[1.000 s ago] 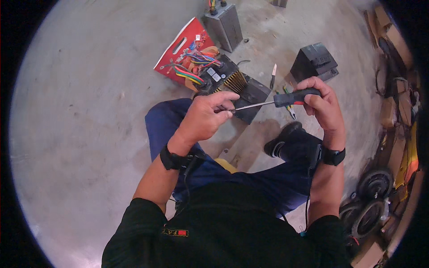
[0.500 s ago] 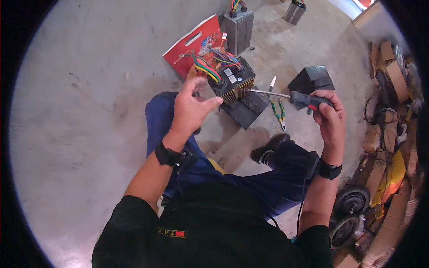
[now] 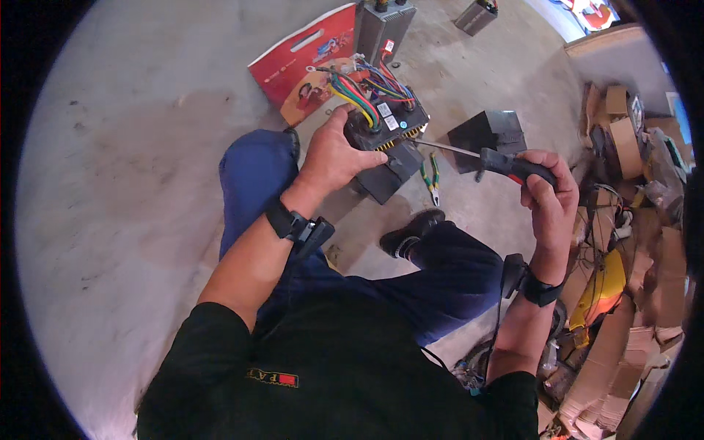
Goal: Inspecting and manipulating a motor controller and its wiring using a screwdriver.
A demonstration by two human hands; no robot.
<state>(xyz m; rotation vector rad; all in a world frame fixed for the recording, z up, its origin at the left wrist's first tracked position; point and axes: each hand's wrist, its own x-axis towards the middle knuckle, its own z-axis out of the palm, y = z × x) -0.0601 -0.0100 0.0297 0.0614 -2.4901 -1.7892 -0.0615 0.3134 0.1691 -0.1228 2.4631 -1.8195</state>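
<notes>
Bare grey concrete floor (image 3: 132, 183), scuffed and stained, evenly lit by daylight. Along its right edge, a heap of torn cardboard pieces (image 3: 623, 345). Toward its far edge, a red paper bag (image 3: 308, 59) lying flat.

Controller box (image 3: 385, 139): matt black casing, gold ribbed metal fins, plastic-coated wires. Screwdriver (image 3: 488, 158): shiny steel shaft, matt black-and-red grip. Floor (image 3: 139, 147): rough grey concrete. Bag (image 3: 304, 55): glossy red paper.

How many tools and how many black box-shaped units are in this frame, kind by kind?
Screwdrivers: 1, in the right hand, screwdriver.
Pliers: 1, green-handled pliers on the floor.
Black box-shaped units: 4, wired controller under the left hand, black box, tall grey-black unit, small unit.
Total: 6.
</notes>
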